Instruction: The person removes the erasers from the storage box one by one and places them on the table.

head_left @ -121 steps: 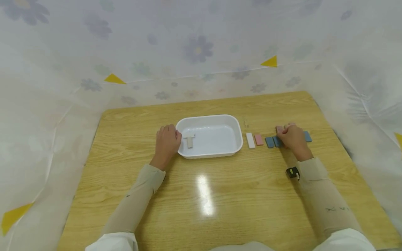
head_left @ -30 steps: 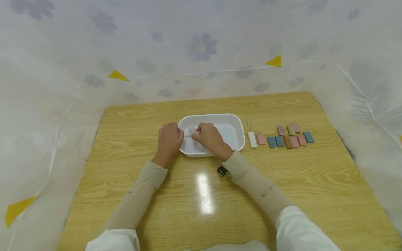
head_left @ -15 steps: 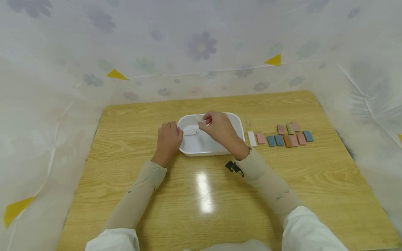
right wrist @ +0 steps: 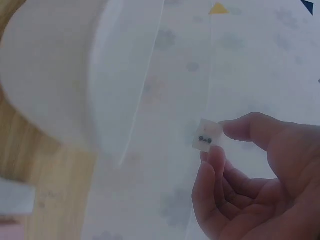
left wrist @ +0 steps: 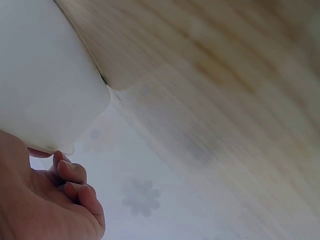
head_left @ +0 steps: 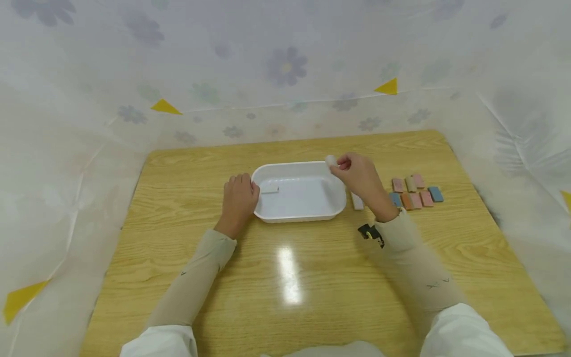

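Observation:
A white tray (head_left: 299,219) stands on the wooden table. At its left end my left hand (head_left: 240,202) grips the rim; the left wrist view shows the curled fingers (left wrist: 75,172) at the tray's edge. My right hand (head_left: 362,179) is raised over the tray's back right corner. Between thumb and fingertips it pinches a small off-white eraser (head_left: 330,161). Dark face-like marks show on the end of this eraser (right wrist: 205,139) in the right wrist view. Inside the tray, near its left end, lies one white eraser (head_left: 269,189).
Right of the tray, a white block (head_left: 357,202) lies partly behind my right hand. Farther right are several eraser-like blocks: blue (head_left: 435,194), orange (head_left: 406,201), pink (head_left: 426,199) and tan (head_left: 411,184). A patterned sheet (head_left: 285,114) surrounds the table (head_left: 250,297).
My right hand went from the blocks at right into the tray, pinched the off-white eraser there, and lifted it out toward the right. The left hand stays at the tray's rim.

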A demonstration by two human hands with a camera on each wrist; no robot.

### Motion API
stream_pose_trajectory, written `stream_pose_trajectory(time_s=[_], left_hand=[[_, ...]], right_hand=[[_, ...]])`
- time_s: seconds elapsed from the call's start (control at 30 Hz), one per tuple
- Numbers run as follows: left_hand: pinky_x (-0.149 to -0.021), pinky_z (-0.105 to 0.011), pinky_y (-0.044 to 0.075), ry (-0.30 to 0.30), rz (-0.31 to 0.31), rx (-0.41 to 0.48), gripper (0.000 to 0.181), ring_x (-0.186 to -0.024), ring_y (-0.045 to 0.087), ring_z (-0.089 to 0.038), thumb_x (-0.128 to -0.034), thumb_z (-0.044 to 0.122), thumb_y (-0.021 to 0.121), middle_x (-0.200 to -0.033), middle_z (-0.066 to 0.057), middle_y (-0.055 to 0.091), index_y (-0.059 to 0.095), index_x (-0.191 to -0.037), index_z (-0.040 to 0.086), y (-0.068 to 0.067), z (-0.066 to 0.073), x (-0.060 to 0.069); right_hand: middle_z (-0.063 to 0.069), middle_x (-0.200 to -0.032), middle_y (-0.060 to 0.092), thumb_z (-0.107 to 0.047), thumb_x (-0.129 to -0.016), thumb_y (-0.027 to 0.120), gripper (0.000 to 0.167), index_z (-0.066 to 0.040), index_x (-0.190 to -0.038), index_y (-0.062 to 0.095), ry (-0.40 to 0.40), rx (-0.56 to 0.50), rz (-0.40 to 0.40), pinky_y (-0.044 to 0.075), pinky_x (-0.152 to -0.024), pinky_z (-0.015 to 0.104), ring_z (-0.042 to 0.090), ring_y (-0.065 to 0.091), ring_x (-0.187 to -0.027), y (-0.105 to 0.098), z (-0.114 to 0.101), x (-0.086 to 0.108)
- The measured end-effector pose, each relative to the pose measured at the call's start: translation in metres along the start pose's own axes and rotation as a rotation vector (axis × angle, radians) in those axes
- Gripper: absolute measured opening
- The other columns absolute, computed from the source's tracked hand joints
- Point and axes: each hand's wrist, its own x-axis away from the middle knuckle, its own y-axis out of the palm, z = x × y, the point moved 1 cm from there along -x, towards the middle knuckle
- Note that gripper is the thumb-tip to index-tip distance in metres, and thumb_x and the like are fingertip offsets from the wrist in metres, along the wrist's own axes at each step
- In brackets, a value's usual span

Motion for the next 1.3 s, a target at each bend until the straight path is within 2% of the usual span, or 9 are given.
stream_pose_trajectory(time_s=[0.27,0.43,0.53,0.67,0.87,0.97,1.07,1.2,1.3], left_hand=[[-0.068,-0.038,0.033,-0.008,-0.011,0.0,0.022,-0.077,0.043,-0.027,-0.091,0.025,0.041,-0.078,-0.008,0.047,0.045,-0.08,0.006,0.0,-0.001,-0.002],[-0.068,-0.039,0.033,0.0,-0.006,-0.001,0.022,-0.076,0.043,-0.028,-0.0907,0.024,0.04,-0.077,-0.009,0.047,0.045,-0.08,0.006,0.0,-0.002,-0.002],[-0.068,-0.039,0.034,0.005,-0.001,0.004,0.022,-0.076,0.043,-0.028,-0.0907,0.024,0.04,-0.077,-0.009,0.048,0.046,-0.081,0.005,0.001,-0.002,-0.002],[-0.067,-0.039,0.034,0.007,0.009,0.005,0.022,-0.075,0.043,-0.028,-0.0907,0.024,0.04,-0.076,-0.009,0.047,0.046,-0.08,0.005,0.002,-0.001,-0.001],[-0.065,-0.039,0.034,0.011,0.019,0.003,0.022,-0.072,0.043,-0.028,-0.0902,0.023,0.04,-0.074,-0.008,0.047,0.045,-0.078,0.005,0.002,-0.001,0.0],[-0.065,-0.038,0.033,0.008,0.015,0.006,0.022,-0.073,0.043,-0.027,-0.0904,0.024,0.04,-0.075,-0.008,0.047,0.045,-0.078,0.005,0.001,-0.001,0.0],[-0.066,-0.038,0.033,0.01,0.014,0.012,0.022,-0.073,0.042,-0.027,-0.0903,0.023,0.041,-0.075,-0.008,0.046,0.045,-0.078,0.005,0.001,0.0,0.0],[-0.065,-0.038,0.034,0.014,0.008,0.01,0.021,-0.072,0.042,-0.027,-0.0901,0.023,0.04,-0.074,-0.008,0.045,0.044,-0.078,0.006,0.0,0.0,0.0],[-0.066,-0.038,0.034,0.012,0.004,0.006,0.022,-0.073,0.042,-0.027,-0.0903,0.023,0.04,-0.074,-0.008,0.046,0.044,-0.078,0.006,0.0,0.001,0.0]], right_hand=[[0.018,-0.097,0.06,-0.035,-0.09,0.056,0.04,0.001,-0.106,0.059,0.099,0.073,0.017,0.046,-0.068,0.043,0.03,0.057,-0.082,-0.032,0.058,0.008],[0.022,-0.098,0.059,-0.035,-0.091,0.055,0.042,0.004,-0.106,0.059,0.147,0.114,0.01,0.045,-0.065,0.044,0.031,0.057,-0.078,-0.045,0.087,0.017],[0.022,-0.096,0.059,-0.034,-0.091,0.054,0.042,0.005,-0.106,0.059,0.174,0.12,-0.008,0.046,-0.06,0.04,0.026,0.057,-0.068,-0.049,0.103,0.021],[0.023,-0.084,0.06,-0.032,-0.092,0.054,0.043,0.007,-0.107,0.057,0.218,0.091,-0.057,0.044,-0.049,0.037,0.024,0.053,-0.049,-0.052,0.121,0.025],[0.021,-0.072,0.06,-0.028,-0.093,0.053,0.041,0.011,-0.106,0.058,0.208,0.101,-0.085,0.045,-0.046,0.034,0.028,0.055,-0.048,-0.048,0.14,0.027],[0.014,-0.062,0.058,-0.027,-0.092,0.054,0.036,0.008,-0.097,0.062,0.187,0.142,-0.051,0.042,-0.044,0.032,0.022,0.05,-0.044,-0.044,0.147,0.026],[0.003,-0.05,0.044,-0.026,-0.091,0.055,0.032,0.001,-0.074,0.059,0.176,0.185,-0.017,0.032,-0.04,0.029,0.014,0.036,-0.041,-0.039,0.152,0.024],[-0.003,-0.048,0.029,-0.022,-0.09,0.056,0.036,-0.006,-0.059,0.046,0.15,0.207,0.02,0.024,-0.04,0.028,0.013,0.025,-0.042,-0.035,0.155,0.022],[-0.004,-0.047,0.026,-0.021,-0.089,0.056,0.038,-0.01,-0.056,0.041,0.126,0.212,0.039,0.023,-0.04,0.028,0.013,0.023,-0.042,-0.033,0.156,0.02]])
